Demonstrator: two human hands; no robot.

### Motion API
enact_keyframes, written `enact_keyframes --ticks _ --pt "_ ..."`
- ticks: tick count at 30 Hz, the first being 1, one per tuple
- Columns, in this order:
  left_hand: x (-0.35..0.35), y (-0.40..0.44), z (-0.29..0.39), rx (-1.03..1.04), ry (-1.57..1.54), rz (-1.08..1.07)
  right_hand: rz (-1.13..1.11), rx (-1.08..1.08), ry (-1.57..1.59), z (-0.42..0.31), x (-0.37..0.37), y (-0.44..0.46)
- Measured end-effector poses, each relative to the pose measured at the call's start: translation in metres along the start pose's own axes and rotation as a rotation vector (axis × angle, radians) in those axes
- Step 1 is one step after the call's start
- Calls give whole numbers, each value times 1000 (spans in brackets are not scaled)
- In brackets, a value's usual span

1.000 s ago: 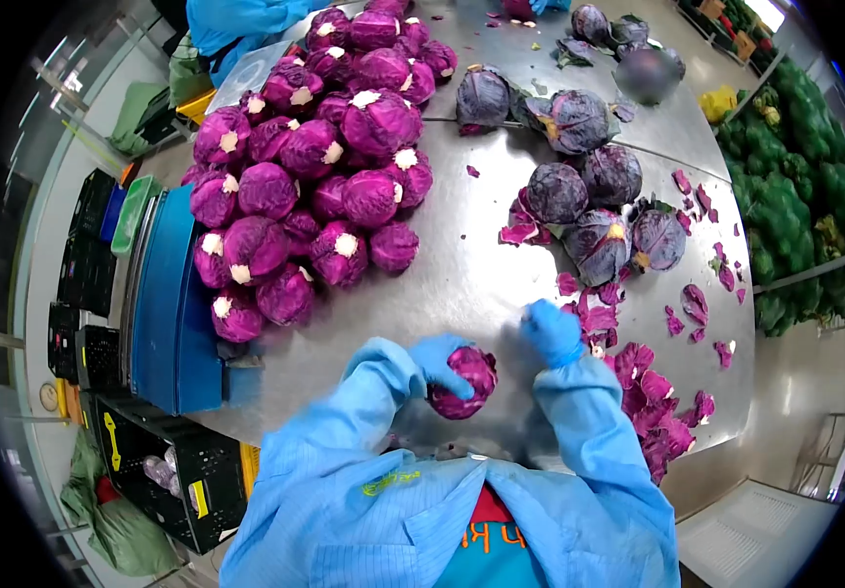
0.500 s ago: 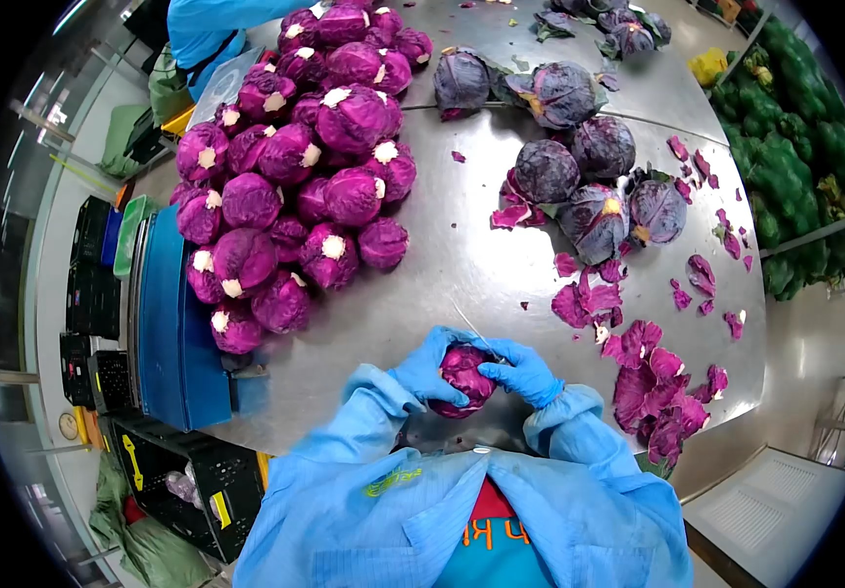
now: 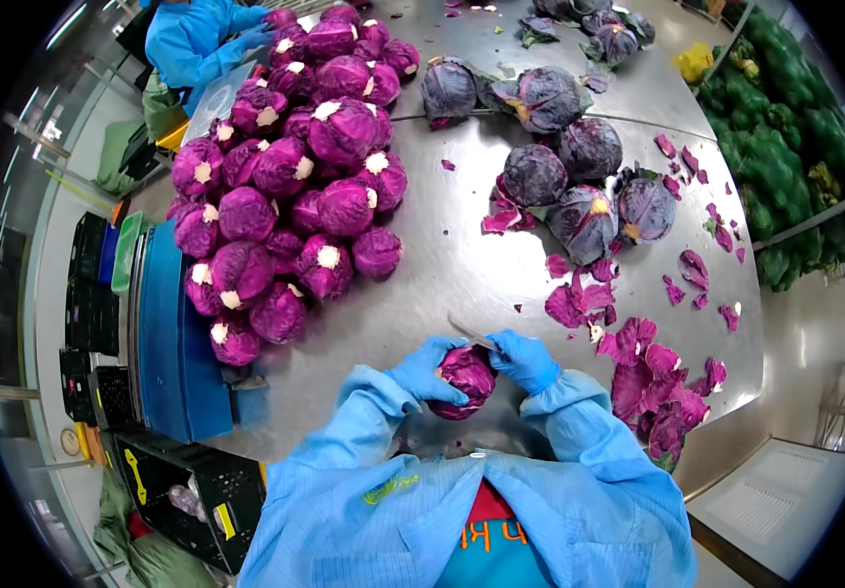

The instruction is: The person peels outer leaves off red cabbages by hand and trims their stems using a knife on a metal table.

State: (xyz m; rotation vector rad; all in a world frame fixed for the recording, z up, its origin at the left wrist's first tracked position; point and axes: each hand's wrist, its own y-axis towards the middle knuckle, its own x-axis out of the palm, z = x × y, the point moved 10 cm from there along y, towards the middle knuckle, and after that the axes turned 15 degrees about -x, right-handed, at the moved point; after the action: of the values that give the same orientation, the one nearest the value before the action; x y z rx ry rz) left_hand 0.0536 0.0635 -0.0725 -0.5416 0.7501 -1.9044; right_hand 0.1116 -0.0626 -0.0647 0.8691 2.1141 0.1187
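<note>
Cupping a purple cabbage [image 3: 468, 380] from its left side, the gloved left hand [image 3: 422, 372] spreads thumb and fingers around the head, over the near part of a steel table [image 3: 432, 279]. The gloved right hand [image 3: 523, 360] curls its fingers about a knife [image 3: 469, 333], their exact placement on the handle hidden, with the blade slanting leftward just beyond the cabbage. Pale-stemmed heads [image 3: 247, 215] lie heaped at left; darker heads [image 3: 584, 223] and loose leaves [image 3: 650, 387] lie at right.
</note>
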Motion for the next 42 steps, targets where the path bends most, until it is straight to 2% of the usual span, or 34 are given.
enact_keyframes --ticks 1,4,6,8,10,13,15,16,17,18,19,22,23,26,29,32,35,38,39,42 --pt "1 -6 5 1 -50 -3 57 30 5 2 -4 -5" --pt "1 -4 6 161 135 21 138 173 -45 21 -17 -32" --pt "-8 -1 -15 189 -39 60 282 322 -104 44 -42 -60" --pt "-12 -3 -21 233 -110 83 619 326 -210 70 -106 -92" --pt "-10 -5 -15 300 -78 85 571 787 -82 120 -137 -145" --pt "-5 1 -12 353 -67 34 575 476 -481 50 -183 -95" --pt "-1 3 -9 388 -22 9 517 340 -117 48 -144 -71" --pt "0 3 -7 404 4 1 441 534 353 52 -105 -64" --pt "1 1 -4 428 31 2 279 657 527 52 -66 -60" --pt "3 -2 -2 451 59 5 180 538 581 40 -43 -39" --pt "3 -4 1 476 85 11 177 435 652 27 -26 -23" --pt "1 1 0 299 63 36 -33 475 749 31 23 -21" --pt "2 3 -4 180 -52 -21 -34 511 724 34 26 -26" --pt "-2 4 -4 243 -10 56 -47 478 611 20 4 -22" --pt "5 15 -10 250 -53 -38 -15 334 479 12 -9 -24" --pt "12 3 13 127 -54 -80 -132 357 339 7 -18 -22" --pt "20 2 22 131 -25 -131 -52 344 515 0 -34 -20" --pt "24 2 35 217 182 -48 -116 302 528 -14 -61 -14" --pt "23 4 36 328 304 80 -161 315 476 -21 -69 -15" --pt "32 5 40 440 491 222 227 563 846 -25 -106 -33"
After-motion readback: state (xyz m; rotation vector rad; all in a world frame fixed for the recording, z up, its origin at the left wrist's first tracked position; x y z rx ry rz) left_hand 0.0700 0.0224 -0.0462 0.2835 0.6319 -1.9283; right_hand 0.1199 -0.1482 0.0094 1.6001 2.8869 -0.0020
